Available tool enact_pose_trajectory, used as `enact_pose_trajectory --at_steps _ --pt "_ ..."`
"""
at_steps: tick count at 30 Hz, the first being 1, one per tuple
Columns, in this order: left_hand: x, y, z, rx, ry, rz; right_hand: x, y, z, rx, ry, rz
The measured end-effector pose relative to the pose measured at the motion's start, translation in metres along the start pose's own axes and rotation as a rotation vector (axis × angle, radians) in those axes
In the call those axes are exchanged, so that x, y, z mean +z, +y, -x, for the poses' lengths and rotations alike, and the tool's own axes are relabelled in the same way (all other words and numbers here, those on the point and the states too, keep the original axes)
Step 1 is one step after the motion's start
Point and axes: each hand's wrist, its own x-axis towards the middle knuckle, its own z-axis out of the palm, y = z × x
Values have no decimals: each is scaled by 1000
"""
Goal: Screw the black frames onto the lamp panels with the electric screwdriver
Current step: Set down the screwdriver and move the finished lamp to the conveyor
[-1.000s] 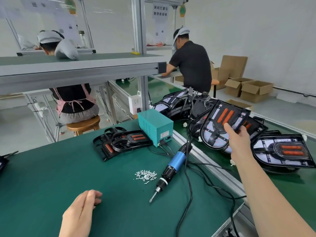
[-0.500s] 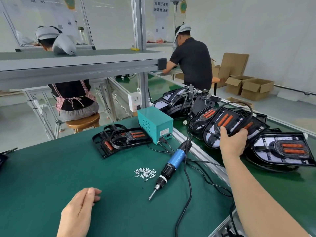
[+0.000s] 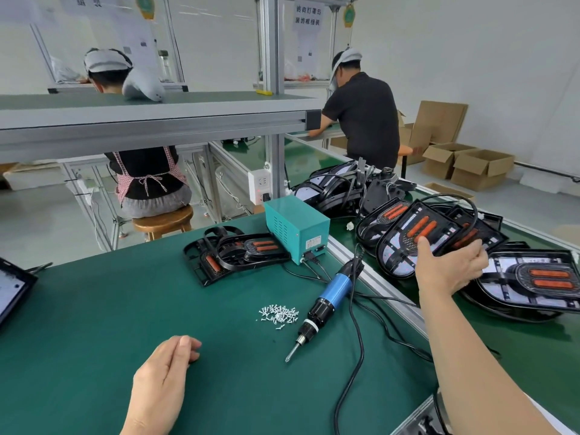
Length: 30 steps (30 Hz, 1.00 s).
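My right hand (image 3: 445, 270) grips the near edge of a lamp panel (image 3: 408, 237) with orange strips, tilted above the pile of panels (image 3: 533, 277) on the conveyor at the right. The blue electric screwdriver (image 3: 329, 296) lies on the green mat, tip pointing toward me. A small heap of screws (image 3: 277, 313) lies just left of it. My left hand (image 3: 163, 375) rests on the mat near the front, fingers loosely curled, holding nothing. A panel with a black frame (image 3: 235, 254) lies at the mat's back.
A teal power box (image 3: 296, 232) stands behind the screwdriver, its black cables (image 3: 354, 340) trailing across the mat. An aluminium rail (image 3: 376, 284) divides mat from conveyor. A dark tray (image 3: 12, 290) sits at the left edge. Two people work at benches beyond; cardboard boxes (image 3: 470, 164) stand at the far right.
My right hand has pulled the lamp panel lower and nearer, tilting it flatter over the pile. My left hand and the screwdriver stay where they were.
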Motion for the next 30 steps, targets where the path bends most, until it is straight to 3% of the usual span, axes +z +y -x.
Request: enact_pose_trajectory --at_steps 6,15,24,30 --pt "0 1 1 -16 -8 7 -15 -21 16 -39 -31 -136" --pt "-1 3 3 -28 -23 -11 -24 -63 109 -327 -248 -360" --pt "-1 4 3 -87 -31 0 -9 -77 239 -336 -613 -491" --pt "0 3 1 -98 -23 2 8 -66 312 -343 -896 -361"
